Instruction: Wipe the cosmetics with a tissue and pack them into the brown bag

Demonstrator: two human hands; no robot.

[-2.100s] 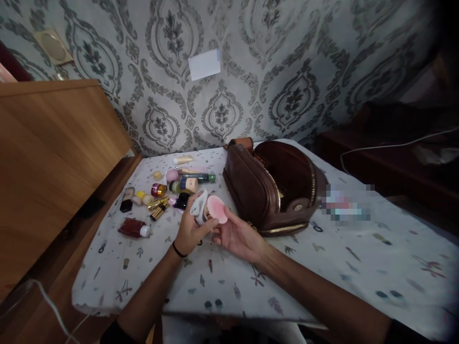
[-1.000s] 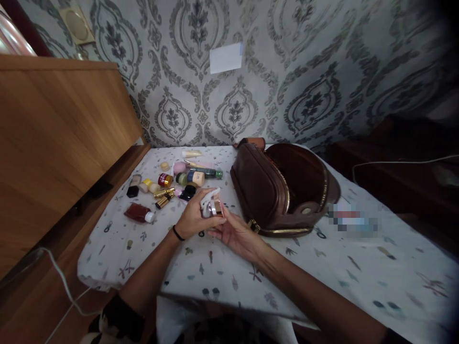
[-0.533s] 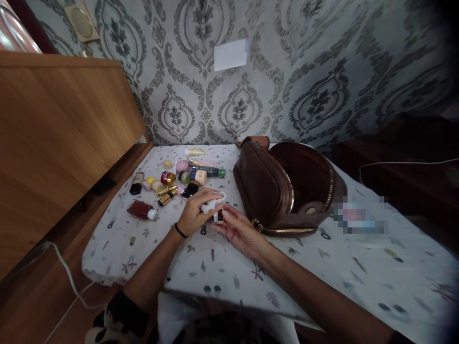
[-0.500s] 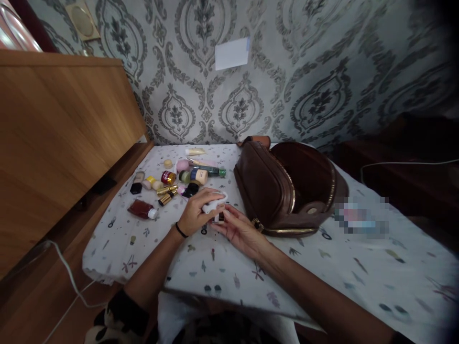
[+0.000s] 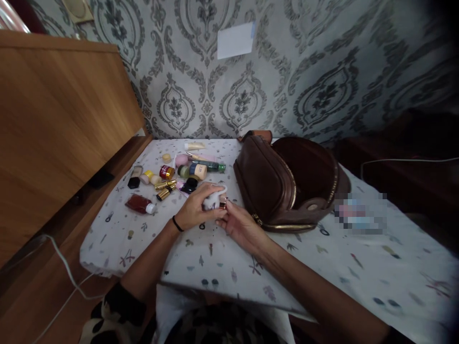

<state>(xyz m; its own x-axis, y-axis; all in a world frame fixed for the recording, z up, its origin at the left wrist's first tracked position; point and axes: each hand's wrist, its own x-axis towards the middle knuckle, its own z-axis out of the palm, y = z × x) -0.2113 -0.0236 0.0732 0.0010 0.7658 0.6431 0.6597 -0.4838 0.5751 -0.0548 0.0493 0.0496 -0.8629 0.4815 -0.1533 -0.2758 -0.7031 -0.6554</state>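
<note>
Holding in the left hand: a bunched white cloth, pinched between thumb and curled fingers, with a loop of it standing up beside the fingertips.
Shiny rose-gold piece: between the two hands, above the table, against the cloth's right end; its full shape is hidden.
Right hand: palm turned partly up, thumb at the shiny end, other fingers loosely curled below; whether they pinch it, I cannot tell.
Left wrist: a thin black band.
Brown bag: just beyond the right hand, its zipped mouth gaping, gold zipper teeth showing.
Bottle of dark red liquid: lying on its side left of the hands, white cap toward them.
Gold tubes: side by side, between the bottle and the left hand.
Red jar: gold-lidded, just behind the tubes.
Green-capped tube: lying behind the hands, near the bag.
Pink sponge: at that tube's left end.
Tablecloth: white, printed with small motifs, under all these.
</note>
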